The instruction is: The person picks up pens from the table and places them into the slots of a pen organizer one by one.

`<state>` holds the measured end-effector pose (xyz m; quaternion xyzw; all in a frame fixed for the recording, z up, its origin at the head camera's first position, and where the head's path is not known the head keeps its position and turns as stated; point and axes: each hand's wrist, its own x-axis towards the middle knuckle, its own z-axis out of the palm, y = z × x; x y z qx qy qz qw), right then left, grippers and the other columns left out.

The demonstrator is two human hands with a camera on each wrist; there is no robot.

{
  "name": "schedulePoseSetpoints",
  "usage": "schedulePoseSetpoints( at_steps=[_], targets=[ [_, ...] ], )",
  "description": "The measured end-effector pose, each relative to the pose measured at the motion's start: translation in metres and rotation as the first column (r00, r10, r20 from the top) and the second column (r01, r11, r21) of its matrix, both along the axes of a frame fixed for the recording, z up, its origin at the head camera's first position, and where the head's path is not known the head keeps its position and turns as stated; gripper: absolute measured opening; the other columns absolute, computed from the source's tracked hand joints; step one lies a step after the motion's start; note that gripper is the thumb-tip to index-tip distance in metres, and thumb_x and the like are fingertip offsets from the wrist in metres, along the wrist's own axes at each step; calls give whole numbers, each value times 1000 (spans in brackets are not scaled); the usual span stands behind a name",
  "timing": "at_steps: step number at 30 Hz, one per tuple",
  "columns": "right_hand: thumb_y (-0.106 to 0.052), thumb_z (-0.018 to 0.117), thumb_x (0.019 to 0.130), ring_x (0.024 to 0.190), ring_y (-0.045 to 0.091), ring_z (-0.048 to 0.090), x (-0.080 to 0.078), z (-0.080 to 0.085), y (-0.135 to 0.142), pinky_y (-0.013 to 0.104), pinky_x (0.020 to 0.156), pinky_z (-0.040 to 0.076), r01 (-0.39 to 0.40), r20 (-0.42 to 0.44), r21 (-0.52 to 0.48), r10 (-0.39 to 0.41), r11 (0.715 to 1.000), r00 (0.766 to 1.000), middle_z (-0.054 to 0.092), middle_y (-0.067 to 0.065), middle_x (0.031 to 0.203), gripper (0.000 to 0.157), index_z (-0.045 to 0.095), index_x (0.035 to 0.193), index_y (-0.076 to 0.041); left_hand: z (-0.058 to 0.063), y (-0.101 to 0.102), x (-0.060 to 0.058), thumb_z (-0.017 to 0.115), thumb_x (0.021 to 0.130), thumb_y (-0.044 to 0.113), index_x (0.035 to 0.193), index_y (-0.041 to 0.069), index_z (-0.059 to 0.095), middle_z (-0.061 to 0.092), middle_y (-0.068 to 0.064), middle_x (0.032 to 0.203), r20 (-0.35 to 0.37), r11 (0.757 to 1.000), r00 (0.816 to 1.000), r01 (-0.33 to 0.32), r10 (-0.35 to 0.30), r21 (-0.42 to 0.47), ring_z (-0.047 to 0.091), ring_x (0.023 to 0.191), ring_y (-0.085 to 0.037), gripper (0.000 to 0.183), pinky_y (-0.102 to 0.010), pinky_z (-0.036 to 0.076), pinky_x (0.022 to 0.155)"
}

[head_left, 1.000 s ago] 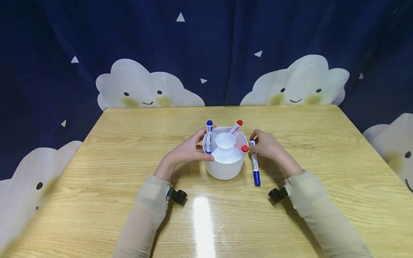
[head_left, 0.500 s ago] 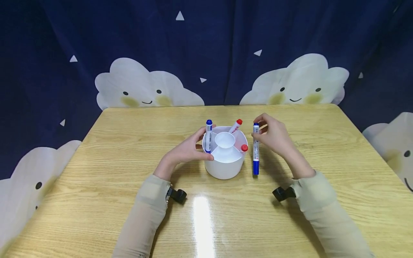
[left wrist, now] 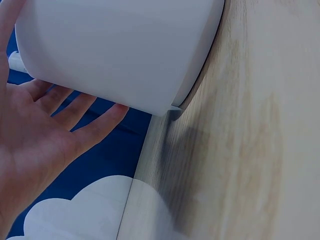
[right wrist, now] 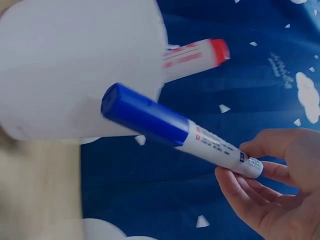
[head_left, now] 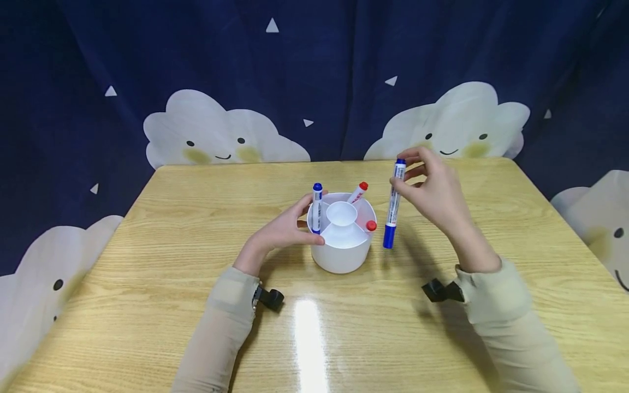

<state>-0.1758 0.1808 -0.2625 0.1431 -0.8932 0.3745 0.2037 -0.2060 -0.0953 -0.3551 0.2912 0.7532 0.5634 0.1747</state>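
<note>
A round white pen holder (head_left: pixel 340 260) with several compartments stands mid-table. My left hand (head_left: pixel 282 232) grips its left side, thumb in front and fingers behind; the left wrist view shows those fingers against the holder's wall (left wrist: pixel 115 55). In the holder, a blue marker (head_left: pixel 316 210) stands in the left compartment. One red-capped marker (head_left: pixel 357 194) leans at the back right and a second red-capped marker (head_left: pixel 371 225) sits at the right rim. To the right of the holder, my right hand (head_left: pixel 439 191) pinches another blue marker (right wrist: pixel 150 117) near its end, blue cap downward, above the table.
The wooden table (head_left: pixel 196 327) carries a bright light reflection near the front. Behind it hangs a dark blue curtain (head_left: pixel 334 71) with white clouds. Black wrist cameras (head_left: pixel 272 300) sit at both sleeves.
My right hand has lifted the blue marker off the table, up and slightly to the right. The left hand and the pen holder have stayed in place.
</note>
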Motion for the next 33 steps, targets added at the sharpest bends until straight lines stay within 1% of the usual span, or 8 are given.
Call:
schedulePoseSetpoints(
  at_steps=[4, 8, 10, 14, 18, 22, 29, 33],
  targets=[
    [-8, 67, 79, 76, 9, 57, 7, 16, -3, 8, 64, 46, -9, -54, -31, 8, 999, 998, 58, 7, 101, 36, 54, 112, -3, 1, 0, 1, 76, 71, 8, 144, 24, 22, 37, -2, 138, 2, 1000, 1000, 1, -1, 0, 34, 126, -20, 92, -38, 39, 100],
    [-8, 69, 78, 75, 3, 57, 14, 31, -7, 8, 63, 47, -31, -79, -74, 26, 997, 997, 58, 5, 100, 38, 55, 113, -4, 1, 0, 2, 78, 71, 18, 143, 26, 23, 35, 1, 139, -13, 1000, 1000, 0, 0, -1, 35, 126, -19, 91, -38, 39, 100],
    [-9, 69, 77, 75, 2, 58, 19, 37, -9, 8, 63, 48, -42, -82, -93, 34, 995, 996, 58, 2, 99, 38, 55, 113, -5, 0, -1, 2, 79, 70, 24, 143, 28, 23, 34, 4, 141, -20, 1000, 1000, 2, -2, 4, 35, 126, -18, 92, -39, 39, 100],
    [-8, 70, 76, 76, 6, 60, 25, 44, -17, 11, 65, 50, -77, -105, -141, 63, 987, 992, 56, -3, 98, 39, 55, 112, -5, -1, -1, 2, 79, 70, 27, 143, 28, 23, 31, 6, 143, -28, 1000, 1000, 5, -4, 12, 34, 126, -17, 92, -39, 39, 99],
    [-2, 70, 75, 77, 8, 61, 27, 49, -26, 13, 65, 51, -141, -158, -216, 108, 966, 982, 57, -1, 97, 40, 54, 112, -1, -1, -1, 2, 79, 69, 29, 143, 28, 23, 33, 4, 142, -33, 1000, 999, 4, -4, 11, 34, 126, -18, 93, -39, 39, 99],
    [1, 70, 74, 79, 7, 61, 26, 47, -36, 15, 67, 52, -223, -210, -233, 175, 946, 962, 57, 2, 100, 40, 54, 111, 2, -1, -1, 2, 80, 68, 32, 143, 28, 23, 34, 4, 141, -29, 1000, 1000, 1, -1, 7, 35, 125, -18, 94, -39, 39, 99],
    [4, 70, 73, 84, 10, 59, 25, 29, -52, 19, 66, 53, -370, -281, -113, 328, 922, 902, 55, 10, 99, 35, 56, 106, 4, -1, -1, 1, 79, 69, 30, 144, 27, 22, 30, 5, 144, -21, 1000, 1000, 16, -15, 17, 34, 127, -18, 94, -38, 39, 100],
    [5, 71, 73, 83, 12, 58, 24, 19, -59, 19, 66, 53, -432, -293, -40, 403, 901, 867, 56, 11, 96, 32, 57, 102, 4, -2, -2, 1, 78, 72, 23, 145, 21, 19, 30, 3, 144, -20, 999, 1000, 23, -22, 23, 34, 126, -19, 94, -38, 39, 100]
  ],
)
